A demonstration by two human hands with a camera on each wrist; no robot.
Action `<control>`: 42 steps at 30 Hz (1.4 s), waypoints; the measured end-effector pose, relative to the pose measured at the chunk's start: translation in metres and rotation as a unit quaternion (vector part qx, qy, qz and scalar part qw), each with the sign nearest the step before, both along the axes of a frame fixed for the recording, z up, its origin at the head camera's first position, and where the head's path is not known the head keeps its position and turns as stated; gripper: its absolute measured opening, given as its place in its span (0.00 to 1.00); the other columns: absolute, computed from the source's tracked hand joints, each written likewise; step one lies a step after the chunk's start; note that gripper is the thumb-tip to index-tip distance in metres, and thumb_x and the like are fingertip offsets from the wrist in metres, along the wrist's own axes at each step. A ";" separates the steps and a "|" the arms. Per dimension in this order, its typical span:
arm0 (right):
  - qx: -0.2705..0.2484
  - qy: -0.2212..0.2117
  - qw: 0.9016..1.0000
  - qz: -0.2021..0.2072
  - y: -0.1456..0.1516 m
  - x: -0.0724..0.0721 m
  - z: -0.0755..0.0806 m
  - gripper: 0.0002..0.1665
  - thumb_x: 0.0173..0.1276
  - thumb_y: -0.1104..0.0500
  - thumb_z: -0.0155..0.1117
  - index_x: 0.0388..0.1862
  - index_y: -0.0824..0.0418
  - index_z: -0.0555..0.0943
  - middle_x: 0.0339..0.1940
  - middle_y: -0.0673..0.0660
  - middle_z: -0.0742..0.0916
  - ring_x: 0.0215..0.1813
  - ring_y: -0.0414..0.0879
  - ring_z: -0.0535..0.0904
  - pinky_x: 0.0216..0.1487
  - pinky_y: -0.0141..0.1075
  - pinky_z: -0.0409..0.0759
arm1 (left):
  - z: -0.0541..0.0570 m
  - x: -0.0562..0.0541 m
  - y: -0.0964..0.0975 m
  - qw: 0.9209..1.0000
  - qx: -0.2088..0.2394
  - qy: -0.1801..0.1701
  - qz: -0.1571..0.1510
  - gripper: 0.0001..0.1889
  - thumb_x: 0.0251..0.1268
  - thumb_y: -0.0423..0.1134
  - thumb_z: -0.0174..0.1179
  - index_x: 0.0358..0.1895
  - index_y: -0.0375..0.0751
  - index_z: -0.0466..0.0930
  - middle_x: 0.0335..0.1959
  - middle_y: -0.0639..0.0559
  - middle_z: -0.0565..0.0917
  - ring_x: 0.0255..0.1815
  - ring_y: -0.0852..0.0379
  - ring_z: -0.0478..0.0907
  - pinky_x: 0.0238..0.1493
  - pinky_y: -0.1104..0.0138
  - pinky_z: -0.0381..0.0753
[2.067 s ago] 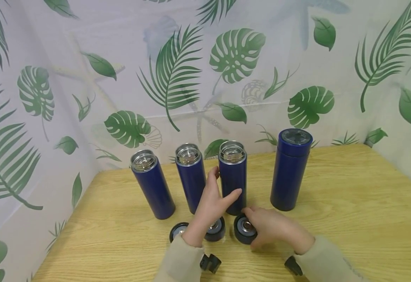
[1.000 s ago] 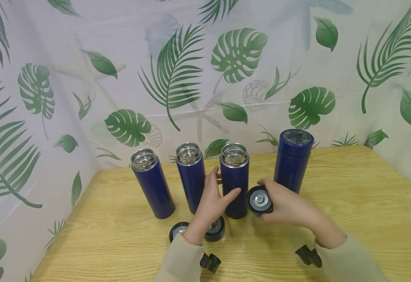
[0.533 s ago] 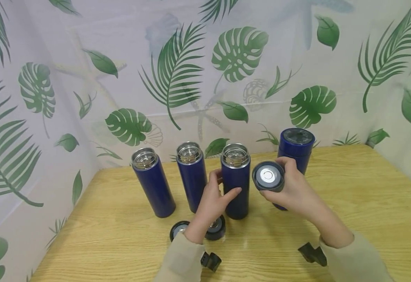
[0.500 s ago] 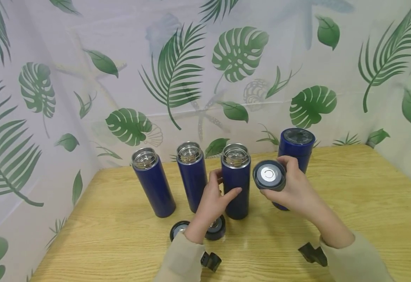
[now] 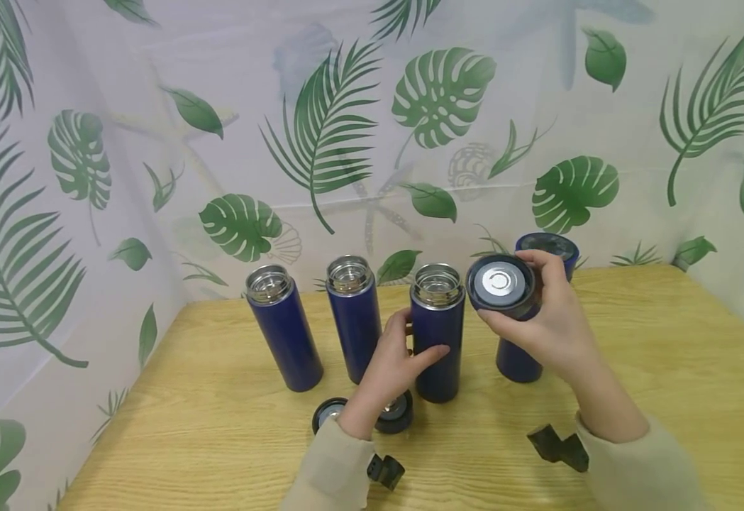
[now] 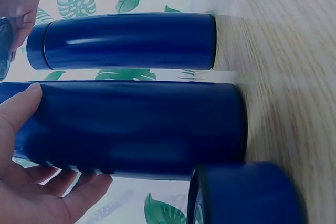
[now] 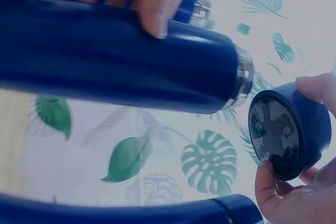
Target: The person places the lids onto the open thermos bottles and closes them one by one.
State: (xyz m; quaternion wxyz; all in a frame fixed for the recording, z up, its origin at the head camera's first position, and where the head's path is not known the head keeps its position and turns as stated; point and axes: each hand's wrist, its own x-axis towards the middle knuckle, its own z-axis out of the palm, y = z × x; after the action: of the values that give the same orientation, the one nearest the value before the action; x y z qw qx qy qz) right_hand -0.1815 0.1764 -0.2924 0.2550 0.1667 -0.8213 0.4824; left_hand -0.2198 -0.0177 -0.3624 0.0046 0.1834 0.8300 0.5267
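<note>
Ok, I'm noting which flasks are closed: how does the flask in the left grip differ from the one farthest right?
The held flask is open, its shiny metal neck bare; the far-right flask has its lid on. The left grip is around the held flask, while the far-right flask is held by neither. Both are dark blue and stand upright on the table.

Right hand (image 5: 550,312) raised higher than the left hand (image 5: 397,365), both gripping.
The left thumb stands well apart from its bent fingers; the right thumb and fingers curve toward each other. Both forearms (image 5: 608,397) reach forward, the right slanting inward, with beige sleeves (image 5: 642,465) ending short of the hands.
</note>
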 end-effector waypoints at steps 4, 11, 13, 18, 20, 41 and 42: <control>-0.039 0.001 0.999 0.011 -0.003 -0.004 0.008 0.44 0.45 0.74 0.68 0.60 0.70 0.55 0.50 0.62 0.70 0.47 0.32 0.68 0.47 0.18 0.65 | 0.000 0.000 0.000 1.000 0.000 -0.011 -0.008 0.38 0.53 0.50 0.62 0.63 0.40 0.55 0.57 0.48 0.65 0.56 0.52 0.65 0.49 0.59 0.71; -0.070 -0.002 0.998 -0.006 -0.008 -0.009 0.009 0.43 0.49 0.70 0.67 0.64 0.60 0.60 0.47 0.57 0.74 0.43 0.35 0.71 0.42 0.20 0.68 | 0.001 0.001 0.000 0.999 -0.003 -0.022 -0.024 0.38 0.53 0.51 0.61 0.64 0.41 0.55 0.58 0.49 0.64 0.56 0.53 0.65 0.49 0.60 0.70; -0.091 0.000 0.996 0.003 -0.009 -0.010 0.008 0.43 0.51 0.69 0.66 0.65 0.58 0.60 0.47 0.54 0.74 0.43 0.36 0.72 0.41 0.20 0.69 | 0.002 0.002 -0.001 0.999 -0.004 -0.025 -0.024 0.38 0.53 0.51 0.61 0.64 0.42 0.54 0.58 0.50 0.64 0.56 0.53 0.65 0.49 0.60 0.70; -0.128 0.002 0.991 0.022 -0.009 -0.012 0.004 0.42 0.53 0.70 0.63 0.66 0.57 0.59 0.42 0.48 0.76 0.29 0.35 0.72 0.26 0.22 0.71 | 0.002 0.003 0.000 0.999 0.000 -0.020 -0.038 0.37 0.54 0.50 0.61 0.64 0.41 0.55 0.58 0.49 0.64 0.56 0.53 0.65 0.49 0.59 0.70; -0.149 -0.004 0.988 0.034 -0.008 -0.012 0.004 0.42 0.53 0.71 0.62 0.66 0.58 0.58 0.41 0.50 0.75 0.27 0.36 0.72 0.24 0.23 0.71 | 0.002 0.002 0.001 0.999 0.001 -0.015 -0.047 0.36 0.54 0.49 0.61 0.63 0.41 0.55 0.57 0.49 0.64 0.56 0.53 0.65 0.49 0.59 0.70; -0.060 0.030 0.997 -0.033 -0.011 -0.014 0.004 0.43 0.49 0.70 0.67 0.64 0.59 0.61 0.54 0.58 0.66 0.50 0.41 0.66 0.50 0.25 0.66 | 0.001 0.004 0.002 0.998 -0.005 -0.012 -0.068 0.36 0.54 0.48 0.61 0.64 0.42 0.54 0.58 0.50 0.63 0.56 0.54 0.65 0.49 0.62 0.70; -0.060 0.035 0.997 -0.033 -0.011 -0.014 0.003 0.43 0.49 0.71 0.67 0.64 0.61 0.61 0.54 0.59 0.67 0.50 0.41 0.67 0.50 0.25 0.66 | 0.001 0.004 0.003 0.997 -0.003 -0.013 -0.070 0.36 0.54 0.48 0.61 0.64 0.42 0.54 0.58 0.50 0.63 0.56 0.54 0.64 0.49 0.61 0.70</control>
State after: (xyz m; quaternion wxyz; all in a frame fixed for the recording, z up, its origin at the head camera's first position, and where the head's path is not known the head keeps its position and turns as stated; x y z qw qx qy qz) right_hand -0.1957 0.1650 -0.2891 0.3092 0.1407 -0.7862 0.5162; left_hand -0.2154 -0.0148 -0.3612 0.0532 0.2339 0.8169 0.5246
